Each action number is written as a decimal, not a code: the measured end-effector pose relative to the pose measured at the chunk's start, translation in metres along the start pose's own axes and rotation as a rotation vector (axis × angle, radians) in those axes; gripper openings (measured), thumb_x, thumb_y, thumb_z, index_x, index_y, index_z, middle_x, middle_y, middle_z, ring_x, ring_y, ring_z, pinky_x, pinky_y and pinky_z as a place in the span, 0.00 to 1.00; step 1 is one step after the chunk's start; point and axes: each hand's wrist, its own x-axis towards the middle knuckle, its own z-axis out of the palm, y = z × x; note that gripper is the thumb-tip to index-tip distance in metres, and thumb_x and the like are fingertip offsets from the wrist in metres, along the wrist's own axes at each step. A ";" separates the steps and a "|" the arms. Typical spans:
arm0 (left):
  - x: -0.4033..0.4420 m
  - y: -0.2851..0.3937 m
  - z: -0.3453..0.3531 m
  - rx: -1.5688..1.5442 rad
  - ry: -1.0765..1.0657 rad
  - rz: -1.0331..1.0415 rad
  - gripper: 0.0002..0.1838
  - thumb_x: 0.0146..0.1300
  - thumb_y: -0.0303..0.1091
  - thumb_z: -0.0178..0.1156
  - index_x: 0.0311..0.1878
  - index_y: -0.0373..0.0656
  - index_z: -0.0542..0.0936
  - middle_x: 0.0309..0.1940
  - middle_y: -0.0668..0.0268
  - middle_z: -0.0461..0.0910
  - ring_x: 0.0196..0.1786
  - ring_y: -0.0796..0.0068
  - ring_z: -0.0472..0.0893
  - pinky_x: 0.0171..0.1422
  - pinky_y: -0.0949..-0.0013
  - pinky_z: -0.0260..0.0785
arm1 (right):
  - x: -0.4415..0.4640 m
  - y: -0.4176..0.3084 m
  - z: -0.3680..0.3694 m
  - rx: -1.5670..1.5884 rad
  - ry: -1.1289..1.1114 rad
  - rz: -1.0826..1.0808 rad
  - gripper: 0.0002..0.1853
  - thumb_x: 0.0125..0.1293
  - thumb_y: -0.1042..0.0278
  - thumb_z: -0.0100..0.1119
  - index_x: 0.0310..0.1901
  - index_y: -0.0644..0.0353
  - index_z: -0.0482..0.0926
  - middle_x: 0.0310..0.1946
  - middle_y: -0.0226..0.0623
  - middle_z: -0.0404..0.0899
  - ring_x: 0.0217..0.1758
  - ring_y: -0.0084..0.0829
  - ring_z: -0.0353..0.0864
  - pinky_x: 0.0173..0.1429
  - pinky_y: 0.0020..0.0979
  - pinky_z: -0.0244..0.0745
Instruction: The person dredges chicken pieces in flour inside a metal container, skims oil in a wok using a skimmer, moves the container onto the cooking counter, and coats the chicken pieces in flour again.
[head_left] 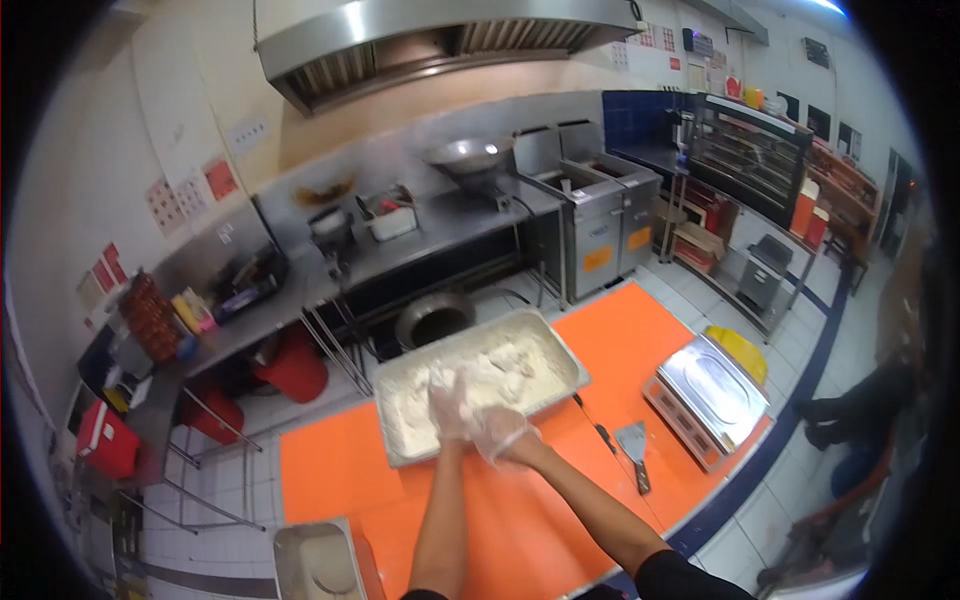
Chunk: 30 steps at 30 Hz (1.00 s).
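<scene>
Head camera, and both gloved hands are at work at the big metal tray (483,441) on the orange table (340,460)! The left hand (449,405) is down in the white flour (415,400), the right hand (503,437) just beside it, over the tray's near edge; whether either grips anything, I cannot tell. Floured pieces (508,362) lie heaped toward the far side. Right of the tray, a scraper (634,450), then a scale (706,395)!
</scene>
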 end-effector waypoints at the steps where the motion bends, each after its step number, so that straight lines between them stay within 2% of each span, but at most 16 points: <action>1: 0.001 0.012 -0.012 0.131 -0.169 -0.140 0.24 0.63 0.45 0.58 0.58 0.40 0.75 0.44 0.46 0.77 0.49 0.47 0.76 0.51 0.51 0.68 | 0.006 0.020 0.016 -0.066 0.004 0.063 0.21 0.73 0.55 0.35 0.40 0.62 0.76 0.37 0.57 0.78 0.44 0.55 0.77 0.50 0.49 0.70; 2: 0.003 0.026 -0.025 0.281 -0.359 -0.253 0.17 0.62 0.36 0.58 0.54 0.45 0.78 0.36 0.53 0.79 0.41 0.50 0.77 0.43 0.50 0.69 | 0.008 0.034 0.022 0.143 0.091 0.095 0.21 0.74 0.55 0.35 0.43 0.63 0.76 0.41 0.57 0.79 0.47 0.52 0.78 0.52 0.46 0.72; 4: -0.002 0.008 -0.013 0.259 -0.557 -0.254 0.23 0.58 0.35 0.60 0.58 0.47 0.75 0.44 0.54 0.78 0.44 0.55 0.78 0.47 0.55 0.71 | 0.012 0.047 0.018 0.357 0.178 0.116 0.22 0.75 0.54 0.34 0.47 0.64 0.75 0.45 0.57 0.79 0.50 0.49 0.78 0.54 0.44 0.73; 6: -0.008 0.002 -0.006 0.071 -0.589 -0.086 0.30 0.54 0.34 0.63 0.63 0.49 0.72 0.52 0.55 0.77 0.47 0.60 0.79 0.51 0.60 0.72 | 0.018 0.062 -0.003 1.439 0.114 0.361 0.28 0.76 0.51 0.32 0.53 0.69 0.74 0.52 0.55 0.77 0.55 0.45 0.78 0.60 0.41 0.73; 7: -0.003 0.022 -0.015 0.085 -0.583 -0.081 0.30 0.54 0.34 0.63 0.63 0.49 0.72 0.52 0.55 0.77 0.47 0.60 0.79 0.51 0.60 0.72 | 0.021 0.070 -0.008 1.446 0.108 0.346 0.28 0.76 0.51 0.32 0.53 0.69 0.74 0.52 0.55 0.77 0.55 0.45 0.78 0.60 0.41 0.73; 9: 0.006 0.052 -0.026 0.123 -0.548 0.397 0.39 0.40 0.41 0.72 0.61 0.50 0.73 0.34 0.61 0.79 0.38 0.59 0.78 0.43 0.58 0.72 | 0.021 0.090 -0.017 1.868 -0.049 0.343 0.32 0.76 0.48 0.33 0.60 0.75 0.67 0.56 0.53 0.74 0.57 0.43 0.77 0.64 0.40 0.72; 10: 0.010 0.062 -0.028 0.137 -0.541 0.393 0.39 0.40 0.41 0.72 0.61 0.50 0.73 0.34 0.61 0.79 0.38 0.59 0.78 0.43 0.58 0.72 | 0.013 0.094 -0.025 1.864 -0.113 0.268 0.34 0.76 0.46 0.34 0.61 0.76 0.65 0.57 0.54 0.73 0.56 0.43 0.78 0.63 0.40 0.73; 12: 0.014 0.075 -0.029 0.236 -0.813 0.236 0.40 0.37 0.42 0.74 0.60 0.51 0.74 0.39 0.61 0.81 0.38 0.60 0.78 0.45 0.59 0.73 | 0.014 0.093 -0.037 1.833 -0.112 0.335 0.30 0.76 0.49 0.34 0.60 0.73 0.67 0.52 0.51 0.76 0.52 0.41 0.79 0.58 0.38 0.75; 14: 0.016 0.077 -0.023 0.272 -0.825 0.163 0.41 0.35 0.43 0.74 0.60 0.51 0.74 0.40 0.61 0.81 0.40 0.59 0.79 0.46 0.60 0.73 | 0.016 0.098 -0.036 1.795 -0.051 0.397 0.26 0.75 0.50 0.38 0.56 0.67 0.71 0.45 0.47 0.80 0.41 0.37 0.82 0.45 0.33 0.80; 15: 0.015 0.075 -0.018 0.292 -0.840 0.104 0.41 0.34 0.43 0.75 0.59 0.51 0.74 0.41 0.61 0.81 0.41 0.59 0.79 0.47 0.61 0.73 | 0.019 0.103 -0.032 1.805 -0.062 0.398 0.26 0.75 0.50 0.38 0.56 0.67 0.71 0.45 0.47 0.80 0.41 0.37 0.82 0.45 0.33 0.80; 17: -0.001 0.049 0.007 0.164 -0.561 0.385 0.33 0.43 0.40 0.70 0.57 0.51 0.75 0.44 0.59 0.81 0.45 0.58 0.79 0.51 0.62 0.72 | 0.028 0.117 -0.024 1.300 0.096 0.397 0.27 0.75 0.47 0.38 0.51 0.67 0.74 0.43 0.39 0.78 0.41 0.32 0.81 0.44 0.35 0.81; 20: 0.006 0.072 -0.004 0.113 -0.785 0.238 0.30 0.53 0.46 0.62 0.60 0.46 0.74 0.53 0.57 0.77 0.56 0.57 0.75 0.65 0.59 0.62 | 0.068 0.169 0.009 1.381 -0.163 0.545 0.22 0.74 0.49 0.43 0.45 0.62 0.76 0.35 0.31 0.76 0.34 0.26 0.78 0.33 0.31 0.78; 23: 0.014 0.085 -0.004 0.102 -0.927 0.131 0.30 0.60 0.50 0.56 0.62 0.43 0.73 0.59 0.56 0.75 0.63 0.56 0.72 0.74 0.57 0.54 | 0.052 0.121 -0.039 1.133 -0.016 0.492 0.21 0.72 0.48 0.47 0.47 0.59 0.79 0.32 0.30 0.76 0.32 0.25 0.76 0.33 0.29 0.75; 25: 0.010 0.095 0.010 0.368 -0.839 0.422 0.24 0.61 0.41 0.53 0.59 0.40 0.75 0.62 0.55 0.72 0.67 0.55 0.68 0.78 0.55 0.48 | 0.103 0.197 0.050 0.751 0.138 0.022 0.22 0.70 0.49 0.50 0.50 0.60 0.80 0.37 0.32 0.80 0.35 0.25 0.78 0.37 0.29 0.76; 27: 0.005 0.095 0.014 0.335 -0.809 0.391 0.24 0.62 0.41 0.52 0.59 0.39 0.74 0.61 0.52 0.72 0.67 0.52 0.68 0.77 0.54 0.50 | 0.104 0.200 0.056 0.240 0.300 0.063 0.22 0.67 0.52 0.53 0.53 0.61 0.79 0.44 0.39 0.83 0.40 0.30 0.81 0.44 0.33 0.76; 30: -0.004 0.089 0.016 0.255 -0.733 0.328 0.23 0.65 0.39 0.51 0.58 0.36 0.73 0.58 0.47 0.73 0.65 0.46 0.67 0.74 0.54 0.55 | 0.116 0.210 0.062 0.512 0.168 0.148 0.21 0.66 0.55 0.53 0.52 0.62 0.80 0.47 0.43 0.83 0.44 0.37 0.82 0.48 0.37 0.76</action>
